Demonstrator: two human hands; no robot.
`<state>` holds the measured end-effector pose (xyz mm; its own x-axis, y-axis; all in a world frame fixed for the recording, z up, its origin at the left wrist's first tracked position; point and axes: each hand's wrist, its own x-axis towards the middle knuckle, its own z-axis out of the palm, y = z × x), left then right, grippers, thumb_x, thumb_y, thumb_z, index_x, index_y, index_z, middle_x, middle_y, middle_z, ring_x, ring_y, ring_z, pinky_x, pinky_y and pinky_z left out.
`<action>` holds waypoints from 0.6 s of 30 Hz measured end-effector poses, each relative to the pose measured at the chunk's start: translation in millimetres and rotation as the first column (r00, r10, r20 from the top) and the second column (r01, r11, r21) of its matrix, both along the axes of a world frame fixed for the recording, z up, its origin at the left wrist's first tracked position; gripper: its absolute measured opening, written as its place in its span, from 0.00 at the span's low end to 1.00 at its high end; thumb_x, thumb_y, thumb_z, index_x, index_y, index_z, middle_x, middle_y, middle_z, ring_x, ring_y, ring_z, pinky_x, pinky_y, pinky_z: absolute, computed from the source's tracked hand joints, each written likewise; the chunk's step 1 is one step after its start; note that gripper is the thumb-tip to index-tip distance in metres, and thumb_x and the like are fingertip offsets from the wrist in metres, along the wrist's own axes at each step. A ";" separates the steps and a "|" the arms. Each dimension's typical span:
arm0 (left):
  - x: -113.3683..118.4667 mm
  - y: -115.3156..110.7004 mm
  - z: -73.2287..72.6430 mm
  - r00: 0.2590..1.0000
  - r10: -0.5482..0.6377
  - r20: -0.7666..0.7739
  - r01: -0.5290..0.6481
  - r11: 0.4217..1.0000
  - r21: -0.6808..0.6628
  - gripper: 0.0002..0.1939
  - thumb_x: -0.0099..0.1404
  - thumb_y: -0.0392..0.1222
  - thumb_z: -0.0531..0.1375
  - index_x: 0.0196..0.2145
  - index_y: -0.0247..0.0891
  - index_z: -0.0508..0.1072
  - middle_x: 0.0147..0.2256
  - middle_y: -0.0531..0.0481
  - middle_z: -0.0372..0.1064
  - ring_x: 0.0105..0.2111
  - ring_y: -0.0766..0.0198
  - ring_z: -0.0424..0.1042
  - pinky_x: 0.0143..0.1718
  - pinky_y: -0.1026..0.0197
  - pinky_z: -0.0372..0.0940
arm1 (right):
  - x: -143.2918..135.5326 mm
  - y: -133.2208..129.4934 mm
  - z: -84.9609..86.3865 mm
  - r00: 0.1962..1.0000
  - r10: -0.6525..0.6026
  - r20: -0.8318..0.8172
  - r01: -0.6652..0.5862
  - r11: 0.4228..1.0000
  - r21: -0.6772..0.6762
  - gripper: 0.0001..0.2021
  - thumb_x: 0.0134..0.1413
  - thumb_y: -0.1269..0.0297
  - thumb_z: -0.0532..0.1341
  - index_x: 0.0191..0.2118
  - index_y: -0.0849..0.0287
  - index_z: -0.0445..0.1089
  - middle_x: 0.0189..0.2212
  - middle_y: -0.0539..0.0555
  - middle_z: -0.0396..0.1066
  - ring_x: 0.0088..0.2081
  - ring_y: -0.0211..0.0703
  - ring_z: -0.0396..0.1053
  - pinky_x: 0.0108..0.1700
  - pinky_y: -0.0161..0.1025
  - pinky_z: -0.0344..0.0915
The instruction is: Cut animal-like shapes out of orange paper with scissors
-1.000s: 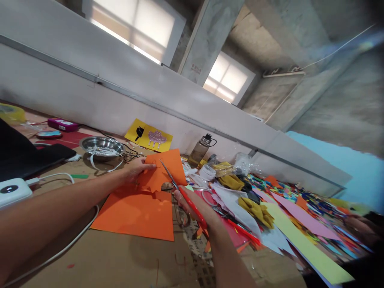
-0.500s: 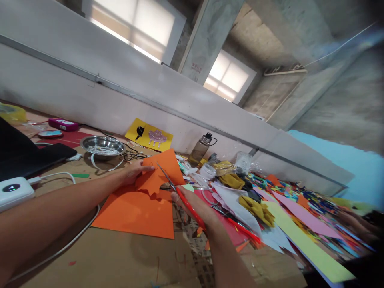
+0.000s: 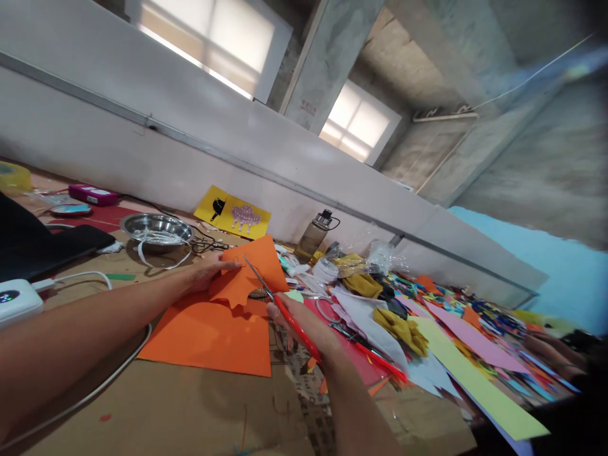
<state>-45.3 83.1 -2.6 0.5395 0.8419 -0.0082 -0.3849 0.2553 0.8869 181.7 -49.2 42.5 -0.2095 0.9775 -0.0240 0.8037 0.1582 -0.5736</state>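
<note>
The left hand (image 3: 206,269) pinches a stiff orange paper sheet (image 3: 266,256) near its left edge, thumb flat on top and the other fingers hidden underneath. The right hand (image 3: 311,316) is closed around the long red handles of a pair of metal scissors (image 3: 298,326); how each finger sits on them cannot be told. The slim blades lie across the held sheet, tips pointing toward the left thumb, and whether they are parted is unclear.

The held sheet is raised over the far edge of a second, flat orange sheet (image 3: 204,339), which rests on the brown cardboard table cover (image 3: 190,411), between its near edge and the wall.

Part of the cutting looks done: the held sheet's lower edge is wavy and pointed, while its upper and right edges run straight. Faint drawn lines near the thumb seem uncut, so some outline appears to be left. The flat sheet's near corners look whole; its far edge is partly covered.

Toward the table's far edge stand a shiny steel bowl (image 3: 156,245), a yellow card with black and purple shapes (image 3: 225,223) and a tinted clear bottle (image 3: 311,240). To the right lies another red-handled pair (image 3: 382,364), near crumpled mustard cloth (image 3: 403,330).
</note>
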 end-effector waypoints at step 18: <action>1.6 -4.6 8.9 0.999 0.039 -0.013 -0.039 0.999 0.000 0.20 0.45 0.39 0.77 0.36 0.36 0.78 0.34 0.40 0.81 0.31 0.51 0.81 0.36 0.52 0.78 | -2.7 -0.2 0.3 0.999 -0.008 -0.047 0.009 1.000 0.023 0.20 0.65 0.44 0.53 0.44 0.56 0.68 0.39 0.58 0.73 0.40 0.48 0.72 0.41 0.43 0.65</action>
